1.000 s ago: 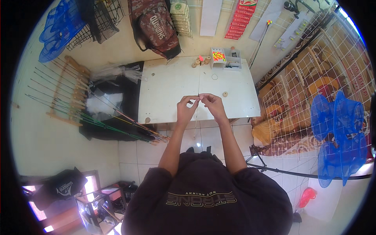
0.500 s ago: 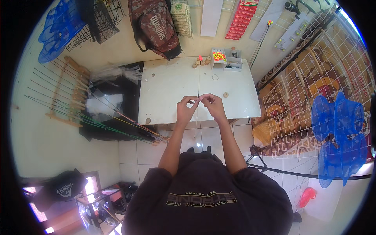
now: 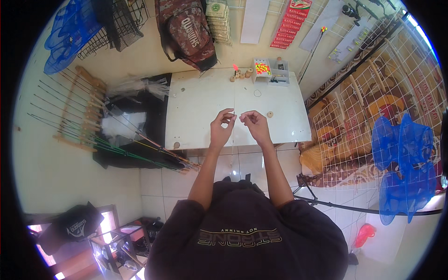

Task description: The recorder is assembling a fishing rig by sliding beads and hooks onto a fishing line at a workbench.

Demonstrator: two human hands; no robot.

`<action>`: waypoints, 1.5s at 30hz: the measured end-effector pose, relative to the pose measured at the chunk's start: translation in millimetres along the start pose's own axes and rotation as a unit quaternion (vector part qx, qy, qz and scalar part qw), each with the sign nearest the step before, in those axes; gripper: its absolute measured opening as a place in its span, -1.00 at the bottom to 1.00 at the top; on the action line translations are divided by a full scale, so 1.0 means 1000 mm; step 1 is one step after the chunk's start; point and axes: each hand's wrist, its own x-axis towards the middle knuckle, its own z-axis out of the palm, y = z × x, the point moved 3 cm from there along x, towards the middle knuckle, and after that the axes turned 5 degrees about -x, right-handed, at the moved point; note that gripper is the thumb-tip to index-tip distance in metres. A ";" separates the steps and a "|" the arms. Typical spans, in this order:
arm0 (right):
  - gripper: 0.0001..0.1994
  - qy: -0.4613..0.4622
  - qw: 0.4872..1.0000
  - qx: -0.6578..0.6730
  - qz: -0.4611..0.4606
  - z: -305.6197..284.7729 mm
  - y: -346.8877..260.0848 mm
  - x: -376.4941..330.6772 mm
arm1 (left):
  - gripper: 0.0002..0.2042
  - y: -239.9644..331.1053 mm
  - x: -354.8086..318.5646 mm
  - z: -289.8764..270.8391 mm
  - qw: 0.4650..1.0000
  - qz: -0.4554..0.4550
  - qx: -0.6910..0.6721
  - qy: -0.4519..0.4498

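Both of my hands hover over the near half of a white table (image 3: 196,112). My left hand (image 3: 221,127) and my right hand (image 3: 254,125) are close together, fingers pinched toward each other as if on a thin line that is too fine to make out. A small round wooden spool (image 3: 269,114) lies on the table just right of my right hand. Another small spool (image 3: 176,145) sits near the table's front left edge.
At the table's far edge stand several small wooden spools (image 3: 241,73) and a divided box of bright beads (image 3: 262,70). Fishing rods (image 3: 116,135) lean on a rack at left. A camouflage bag (image 3: 186,32) hangs behind. Blue nets (image 3: 401,163) and wire mesh stand at right.
My two hands have stayed over the same spot; the fingers shifted only slightly.
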 end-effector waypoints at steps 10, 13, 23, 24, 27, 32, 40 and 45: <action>-0.93 0.039 0.998 0.042 -0.034 -0.001 -0.013 0.006 | -0.84 0.009 0.009 -0.003 0.999 0.000 0.048 0.008; -0.96 0.042 0.996 0.062 -0.040 -0.001 -0.017 0.007 | -0.87 0.010 0.011 -0.003 0.999 -0.006 0.053 0.008; -0.96 0.053 0.992 0.111 -0.034 -0.004 -0.016 0.011 | -0.89 0.010 0.016 -0.004 1.000 -0.002 0.008 0.022; -0.96 0.053 0.991 0.116 -0.034 -0.004 -0.017 0.011 | -0.89 0.007 0.016 -0.004 1.000 -0.005 0.003 0.017; -0.96 0.046 0.987 0.143 -0.052 -0.005 -0.016 0.012 | -0.88 0.006 0.017 -0.004 1.000 -0.017 0.013 0.009; -0.96 0.038 0.978 0.201 -0.052 -0.004 -0.019 0.012 | -0.85 0.005 0.017 -0.006 0.999 -0.027 0.014 0.015; -0.90 0.017 0.972 0.232 -0.034 -0.001 -0.016 0.010 | -0.87 0.003 0.016 -0.007 0.999 -0.042 -0.028 0.019; -0.78 0.044 0.985 0.163 -0.026 -0.001 -0.011 0.012 | -0.88 0.002 0.015 -0.006 0.998 -0.052 -0.038 -0.001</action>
